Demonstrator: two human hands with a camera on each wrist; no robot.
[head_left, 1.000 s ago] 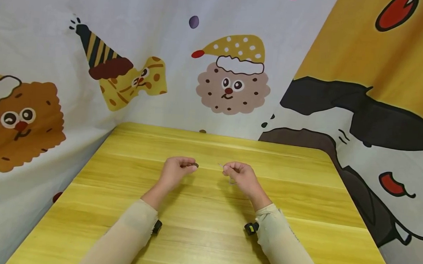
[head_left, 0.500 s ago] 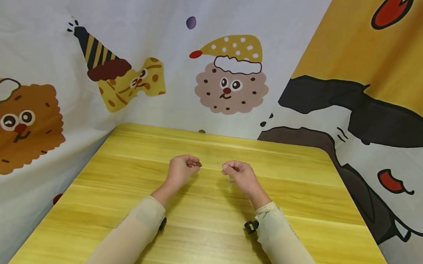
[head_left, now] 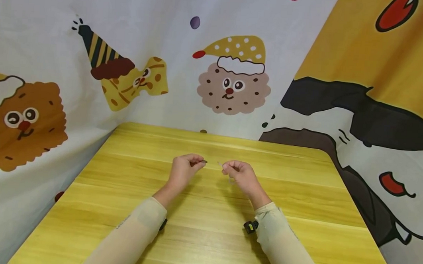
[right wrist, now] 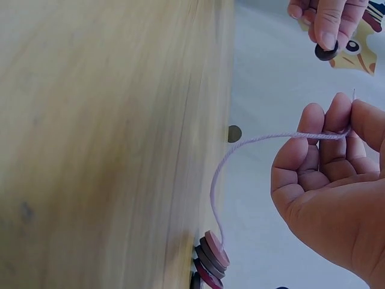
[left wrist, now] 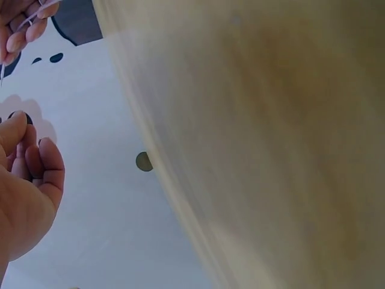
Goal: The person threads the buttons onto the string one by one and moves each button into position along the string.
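Note:
My left hand [head_left: 183, 171] pinches a small dark round button [right wrist: 326, 52] between thumb and fingertips, its edge sticking out toward the right. Across a short gap, my right hand [head_left: 243, 176] pinches a lilac string [right wrist: 252, 139] near its end, and a thin pointed tip [right wrist: 354, 94] stands up past the thumb. From that hand the string curves down over the palm side to several flat round buttons [right wrist: 213, 256] threaded on it, pink, grey and dark red. Both hands are over the middle of the table, the button and the tip facing each other.
The wooden table [head_left: 206, 227] has yellowish plank grain and rounded far corners. Behind it hangs a white cloth [head_left: 176, 118] printed with cartoon biscuits. Dark wrist cameras [head_left: 251, 227] sit at both sleeves.
My left hand has moved right, bringing the button closer to the string's tip, and the button has turned in the fingers. My right hand stays nearly still.

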